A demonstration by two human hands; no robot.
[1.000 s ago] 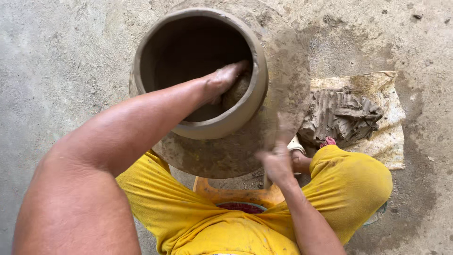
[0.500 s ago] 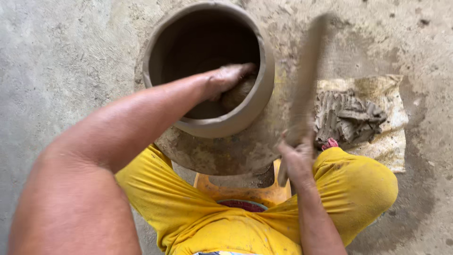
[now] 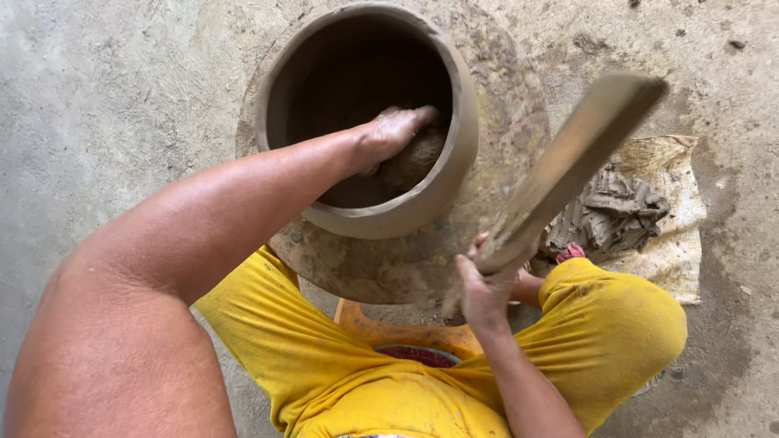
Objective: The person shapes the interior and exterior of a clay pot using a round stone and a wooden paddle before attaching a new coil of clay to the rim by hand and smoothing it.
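Raised since half a second ago: wooden paddle (image 3: 568,174), now swung higher and nearer the camera, blade tilted up to the right; pot and inner hand unchanged in place. Head view, item by item. Clay pot (image 3: 454,122): grey-brown, round-bellied, wide mouth, resting on the concrete floor (image 3: 105,105) between the person's yellow-clad knees. Left hand (image 3: 393,130): reached inside the pot, grip closed around a rounded clay-coated lump (image 3: 414,158) pressed to the inner wall. Right hand (image 3: 487,284): grip clenched around the paddle's lower end, just outside the pot's belly. Heap of wet clay (image 3: 604,211): on a pale sack (image 3: 669,251), right of the pot. Orange stool (image 3: 406,332): partly visible under the sitter. Risk, as judged: a paddle stroke landing away from the inner lump could dent or crack the soft wall.
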